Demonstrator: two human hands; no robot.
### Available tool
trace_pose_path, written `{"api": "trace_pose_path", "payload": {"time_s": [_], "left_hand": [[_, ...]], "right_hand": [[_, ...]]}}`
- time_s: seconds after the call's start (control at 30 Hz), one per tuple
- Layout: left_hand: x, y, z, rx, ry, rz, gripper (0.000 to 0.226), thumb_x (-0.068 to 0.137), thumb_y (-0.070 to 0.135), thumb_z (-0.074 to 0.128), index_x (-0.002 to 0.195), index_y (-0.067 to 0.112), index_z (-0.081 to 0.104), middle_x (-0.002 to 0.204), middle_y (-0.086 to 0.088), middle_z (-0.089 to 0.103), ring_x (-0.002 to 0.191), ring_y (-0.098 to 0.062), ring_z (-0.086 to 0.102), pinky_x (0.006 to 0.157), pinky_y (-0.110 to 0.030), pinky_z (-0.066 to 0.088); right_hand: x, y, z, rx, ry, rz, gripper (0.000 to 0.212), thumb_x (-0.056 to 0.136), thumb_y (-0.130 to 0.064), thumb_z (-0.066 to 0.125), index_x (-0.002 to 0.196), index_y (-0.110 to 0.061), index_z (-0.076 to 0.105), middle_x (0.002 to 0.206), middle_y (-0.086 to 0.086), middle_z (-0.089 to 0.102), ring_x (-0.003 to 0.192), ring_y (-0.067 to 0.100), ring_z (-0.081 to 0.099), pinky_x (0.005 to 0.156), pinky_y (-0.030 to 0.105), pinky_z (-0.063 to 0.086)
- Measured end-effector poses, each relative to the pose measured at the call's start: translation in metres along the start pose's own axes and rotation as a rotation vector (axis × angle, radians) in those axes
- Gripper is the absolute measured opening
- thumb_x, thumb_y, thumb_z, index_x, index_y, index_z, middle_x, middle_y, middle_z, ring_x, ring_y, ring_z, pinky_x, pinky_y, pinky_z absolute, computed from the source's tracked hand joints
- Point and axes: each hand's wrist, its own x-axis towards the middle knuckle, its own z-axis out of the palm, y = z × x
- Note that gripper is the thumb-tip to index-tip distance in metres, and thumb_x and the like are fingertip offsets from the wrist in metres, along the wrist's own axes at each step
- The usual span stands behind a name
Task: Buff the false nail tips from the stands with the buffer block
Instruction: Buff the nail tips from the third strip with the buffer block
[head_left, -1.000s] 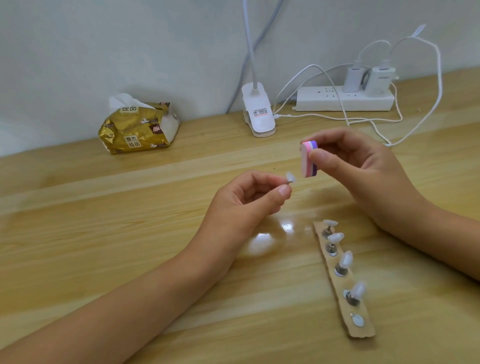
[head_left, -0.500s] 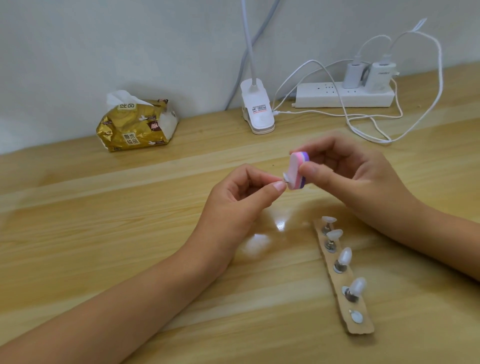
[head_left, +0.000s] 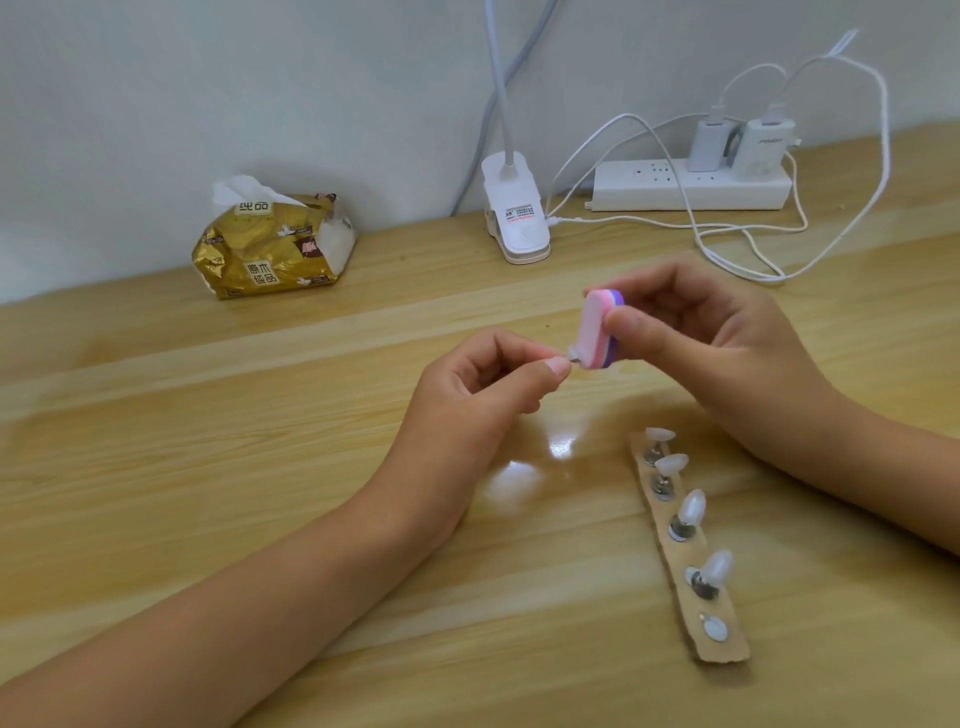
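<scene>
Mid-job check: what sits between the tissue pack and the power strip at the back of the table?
In the head view, a white clip lamp base stands between the tissue pack and the power strip.

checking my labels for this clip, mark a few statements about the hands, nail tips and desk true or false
1. The right hand pinches the buffer block. True.
2. The left hand is empty. False: it pinches a nail tip against the block.
3. Four nail tips sit on stands on the cardboard strip. True.
4. The tissue pack lies right of the power strip. False: it lies to its left.
</scene>
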Motion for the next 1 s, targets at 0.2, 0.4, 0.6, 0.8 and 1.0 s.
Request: {"api": "trace_pose_path", "payload": {"time_s": [0.2, 0.4, 0.6, 0.8, 1.0], "left_hand": [[0.0011, -0.0008, -0.0015, 0.007, -0.013, -0.011, 0.006, 0.074, 0.033, 0.072, 0.076, 0.027, 0.071, 0.078, 0.011, 0.065, 0.075, -0.005, 0.053, 0.078, -0.027, 0.041], [0.0006, -0.0007, -0.0008, 0.005, -0.021, 0.000, 0.006, 0.075, 0.033, 0.072, 0.078, 0.028, 0.072, 0.079, 0.012, 0.066, 0.078, -0.004, 0.056, 0.078, -0.024, 0.043], [-0.0002, 0.0006, 0.0009, 0.001, -0.025, 0.018, 0.006, 0.081, 0.024, 0.068, 0.079, 0.029, 0.071, 0.076, 0.014, 0.064, 0.073, -0.003, 0.054, 0.079, -0.026, 0.042], [-0.0012, 0.0010, 0.0028, 0.010, -0.010, 0.030, 0.005, 0.081, 0.025, 0.069, 0.078, 0.028, 0.069, 0.075, 0.015, 0.062, 0.072, -0.003, 0.052, 0.078, -0.026, 0.041], [-0.0009, 0.0013, 0.0024, 0.027, -0.009, 0.028, 0.007, 0.080, 0.025, 0.069, 0.075, 0.030, 0.069, 0.078, 0.014, 0.064, 0.074, -0.003, 0.053, 0.079, -0.027, 0.039]], "right_hand": [[0.0009, -0.0030, 0.0010, 0.017, -0.017, 0.022, 0.018, 0.083, -0.017, 0.062, 0.099, -0.007, 0.065, 0.079, -0.004, 0.073, 0.075, 0.006, 0.069, 0.074, 0.018, 0.054], [0.0010, -0.0027, 0.0011, 0.015, -0.019, 0.035, 0.019, 0.083, -0.017, 0.062, 0.099, -0.007, 0.065, 0.080, -0.003, 0.074, 0.076, 0.006, 0.070, 0.074, 0.017, 0.055], [0.0011, -0.0027, 0.0016, -0.002, -0.034, 0.035, 0.018, 0.084, -0.016, 0.063, 0.099, -0.007, 0.064, 0.081, -0.001, 0.073, 0.077, 0.009, 0.069, 0.076, 0.019, 0.055], [0.0000, -0.0023, 0.0003, -0.046, -0.027, 0.030, 0.025, 0.081, -0.023, 0.067, 0.099, -0.006, 0.063, 0.085, 0.005, 0.073, 0.083, 0.017, 0.070, 0.083, 0.033, 0.058], [-0.0001, -0.0025, 0.0008, -0.027, -0.019, 0.035, 0.022, 0.080, -0.021, 0.068, 0.097, -0.008, 0.062, 0.085, 0.005, 0.073, 0.083, 0.017, 0.070, 0.080, 0.028, 0.057]]}}
